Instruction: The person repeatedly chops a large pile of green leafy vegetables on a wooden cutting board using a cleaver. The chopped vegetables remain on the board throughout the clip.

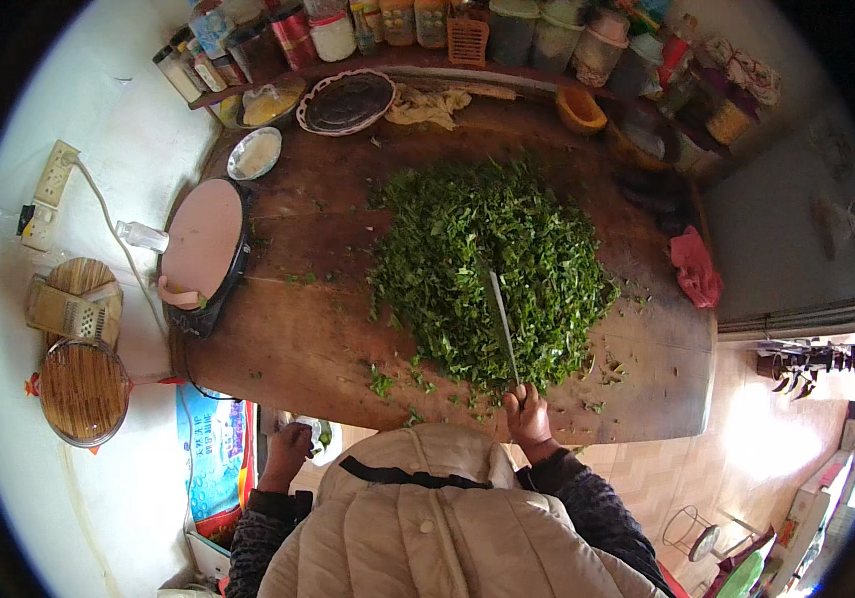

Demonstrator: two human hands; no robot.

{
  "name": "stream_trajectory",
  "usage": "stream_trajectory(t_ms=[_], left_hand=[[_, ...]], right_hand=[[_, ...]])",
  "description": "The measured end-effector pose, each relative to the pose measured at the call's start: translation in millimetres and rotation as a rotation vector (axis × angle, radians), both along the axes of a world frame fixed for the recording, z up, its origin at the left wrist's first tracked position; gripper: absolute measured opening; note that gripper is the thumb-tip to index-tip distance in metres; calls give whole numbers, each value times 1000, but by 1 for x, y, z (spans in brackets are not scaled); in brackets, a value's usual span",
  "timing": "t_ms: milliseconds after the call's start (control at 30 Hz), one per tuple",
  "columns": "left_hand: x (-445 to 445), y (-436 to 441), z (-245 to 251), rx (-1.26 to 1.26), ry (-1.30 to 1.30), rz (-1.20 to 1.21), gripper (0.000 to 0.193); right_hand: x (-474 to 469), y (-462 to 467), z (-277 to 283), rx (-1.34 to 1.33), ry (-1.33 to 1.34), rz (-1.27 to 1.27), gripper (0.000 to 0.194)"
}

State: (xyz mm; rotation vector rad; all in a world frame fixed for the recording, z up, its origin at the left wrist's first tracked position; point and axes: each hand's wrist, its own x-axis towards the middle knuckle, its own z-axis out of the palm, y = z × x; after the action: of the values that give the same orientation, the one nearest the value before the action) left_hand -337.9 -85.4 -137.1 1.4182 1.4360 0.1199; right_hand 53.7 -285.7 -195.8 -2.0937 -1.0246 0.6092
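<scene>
My right hand (528,420) grips the handle of a kitchen knife (504,329) at the near side of a big heap of chopped leafy greens (427,276). The blade reaches away from me into the heap, and its far end is partly among the leaves. The greens lie straight on a wooden table (308,329). My left hand (291,452) is off the table's near edge, to the left of my padded jacket. Its fingers are curled, with nothing visible in them. Beside it, lower down, is a white container (328,441) with something green inside.
A round electric griddle (203,239) with a pink lid stands at the table's left. A small bowl (255,153) and a dark round tray (345,102) are farther back. Jars (333,37) line the rear shelf. A red plastic bag (696,269) lies at right.
</scene>
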Motion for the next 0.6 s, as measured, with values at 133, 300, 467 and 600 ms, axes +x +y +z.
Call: stream_trajectory(t_ms=[133,300,467,600], left_hand=[[17,9,18,26,-107,-72,21],[65,35,56,161,-150,-220,23],[164,24,69,203,-306,-707,34],[228,8,58,-113,-284,-936,37]], right_hand=[[14,15,-13,-200,86,-10,39],[26,17,20,24,-2,123,40],[5,55,83,186,-23,283,42],[-20,86,103,197,-157,346,38]])
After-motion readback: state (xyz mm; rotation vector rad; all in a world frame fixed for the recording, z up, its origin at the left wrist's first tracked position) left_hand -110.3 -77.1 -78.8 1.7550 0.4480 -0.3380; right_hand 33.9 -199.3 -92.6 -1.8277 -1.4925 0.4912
